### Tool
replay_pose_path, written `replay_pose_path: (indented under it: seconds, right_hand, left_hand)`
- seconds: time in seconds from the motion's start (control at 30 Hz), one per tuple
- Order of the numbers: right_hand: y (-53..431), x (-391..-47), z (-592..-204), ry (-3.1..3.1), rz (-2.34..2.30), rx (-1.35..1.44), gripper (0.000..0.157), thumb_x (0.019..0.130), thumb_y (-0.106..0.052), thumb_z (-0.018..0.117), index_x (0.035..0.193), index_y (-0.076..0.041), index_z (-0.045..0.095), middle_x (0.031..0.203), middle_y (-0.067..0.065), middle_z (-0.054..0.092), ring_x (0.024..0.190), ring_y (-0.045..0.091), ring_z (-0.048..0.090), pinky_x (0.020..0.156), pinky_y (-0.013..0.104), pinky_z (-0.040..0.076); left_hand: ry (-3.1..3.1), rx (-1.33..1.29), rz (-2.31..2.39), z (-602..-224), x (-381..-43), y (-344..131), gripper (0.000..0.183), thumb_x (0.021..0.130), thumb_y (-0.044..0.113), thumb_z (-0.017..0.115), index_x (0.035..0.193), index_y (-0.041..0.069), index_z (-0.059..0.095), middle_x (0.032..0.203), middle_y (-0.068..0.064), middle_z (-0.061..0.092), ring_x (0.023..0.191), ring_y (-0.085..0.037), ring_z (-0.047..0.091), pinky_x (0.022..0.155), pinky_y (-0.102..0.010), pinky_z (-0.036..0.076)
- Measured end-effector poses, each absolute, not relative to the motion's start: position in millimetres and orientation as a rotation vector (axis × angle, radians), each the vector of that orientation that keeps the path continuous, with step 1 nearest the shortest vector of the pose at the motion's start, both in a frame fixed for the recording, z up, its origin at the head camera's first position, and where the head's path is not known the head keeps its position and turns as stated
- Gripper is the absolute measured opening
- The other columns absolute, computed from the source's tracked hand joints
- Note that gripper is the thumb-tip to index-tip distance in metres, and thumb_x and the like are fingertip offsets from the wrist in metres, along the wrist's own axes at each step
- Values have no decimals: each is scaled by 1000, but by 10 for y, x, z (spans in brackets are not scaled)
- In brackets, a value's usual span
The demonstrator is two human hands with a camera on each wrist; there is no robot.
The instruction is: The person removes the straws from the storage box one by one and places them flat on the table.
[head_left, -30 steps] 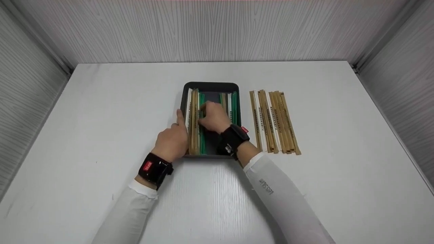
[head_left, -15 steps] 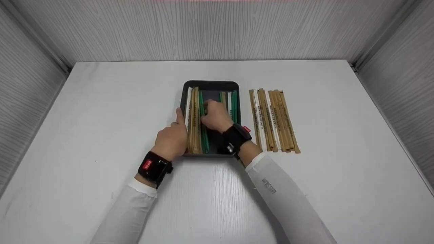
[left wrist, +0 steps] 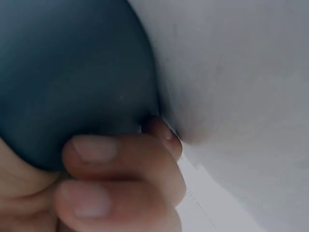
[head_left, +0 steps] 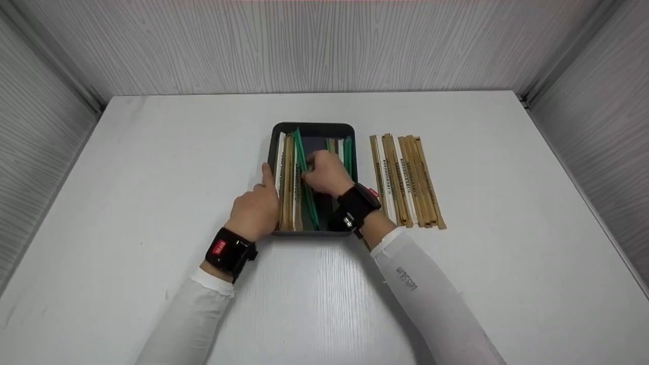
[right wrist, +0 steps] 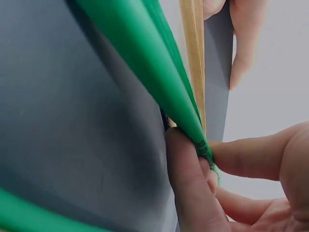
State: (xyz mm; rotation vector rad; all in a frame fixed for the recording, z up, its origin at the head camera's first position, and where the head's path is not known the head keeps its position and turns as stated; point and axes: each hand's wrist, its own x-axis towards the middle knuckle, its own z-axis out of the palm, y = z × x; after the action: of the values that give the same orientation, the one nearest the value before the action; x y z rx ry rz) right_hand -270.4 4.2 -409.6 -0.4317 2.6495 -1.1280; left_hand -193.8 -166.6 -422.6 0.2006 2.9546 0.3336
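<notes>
A black rectangular tray [head_left: 315,125] holds long, thin paper-wrapped straws. My left hand [head_left: 253,213] grips its left wall, index finger stretched along the rim; in the left wrist view, curled fingers [left wrist: 120,154] lie against the dark tray [left wrist: 77,72]. Inside the tray, my right hand [head_left: 328,175] pinches green wrapped straws [right wrist: 164,87] between thumb and fingers. These green straws slant, upper end toward the tray's left. Beside them stand brown and white wrapped straws [head_left: 288,182]. Green, brown and white straws [head_left: 340,147] lie along the right wall, partly hidden by my right hand.
Several brown and white wrapped straws [head_left: 408,182] lie in a row on the white table [head_left: 152,167], right of the tray. A grey wood-grain panel [head_left: 314,45] rises behind the table, with side panels left and right.
The green straws have come away from the brown and white row and tilted, their lower end swinging right. My right hand has shifted slightly right with them. My left hand stays on the tray.
</notes>
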Motion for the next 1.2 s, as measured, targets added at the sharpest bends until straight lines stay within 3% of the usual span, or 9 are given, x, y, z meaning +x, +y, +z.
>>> replay_pose_path:
  seconds: [0.07,0.13,0.2,0.27,0.37,0.5,0.63,0.97,1.2]
  right_hand:
    - [55,-2710,-4103,2646,-1149,-443,10,98,-5,62,89,-3,67,58,-6,42,52,9,47,57,25,41]
    - [66,-2715,-4109,2632,-1183,-444,32,96,-3,60,68,-12,49,54,-6,34,48,9,41,52,26,36]
    - [75,-2718,-4115,2627,-1207,-432,44,94,-4,59,61,-18,34,53,-7,30,45,9,37,49,26,32]
    - [81,-2721,-4116,2623,-1228,-415,48,94,-6,60,59,-20,31,52,-7,29,43,9,36,48,26,32]
    - [86,-2718,-4109,2637,-1224,-405,44,98,-11,64,64,-17,37,56,-5,33,48,10,38,51,26,34]
    - [128,-2690,-4068,2660,-1242,-411,13,101,-14,67,95,-4,63,78,2,53,66,14,51,67,28,44]
    - [232,-2648,-3979,2666,-1321,-424,37,102,-18,68,131,3,62,106,12,67,85,20,63,78,34,51]
    - [722,-2588,-3570,2596,-1702,-493,31,100,-15,71,126,0,63,102,11,65,80,23,67,66,40,61]
    - [1141,-2629,-3513,2661,-1740,-355,32,99,-16,72,128,-4,66,103,11,66,80,22,70,62,31,61]
  left_hand:
    - [2945,189,342,-4231,-1946,-1669,87,95,-2,56,159,-16,-2,109,-34,65,69,-35,64,61,-50,55]
    - [2938,181,343,-4234,-1953,-1672,87,96,-2,56,159,-16,-3,112,-35,64,70,-35,64,62,-50,55]
    - [2936,182,342,-4235,-1956,-1674,87,96,-2,56,159,-16,-3,112,-35,64,69,-34,64,61,-49,55]
    - [2938,184,340,-4234,-1957,-1676,87,96,-2,56,159,-16,-3,112,-35,64,68,-33,63,60,-48,55]
    - [2947,199,328,-4229,-1953,-1680,87,95,-2,57,158,-17,-2,109,-34,65,66,-32,62,58,-47,54]
    - [2956,216,310,-4230,-1956,-1679,89,95,-2,58,158,-18,-2,106,-34,65,63,-31,62,56,-46,54]
    - [2945,209,310,-4234,-1965,-1673,89,95,-2,59,158,-18,-3,109,-35,65,63,-31,62,57,-46,54]
    - [2930,190,338,-4217,-1977,-1688,88,95,-3,55,158,-17,-4,111,-35,64,64,-30,60,55,-44,52]
    - [2923,161,357,-4202,-1970,-1701,86,97,-2,53,159,-16,-5,115,-36,63,67,-33,62,58,-47,53]
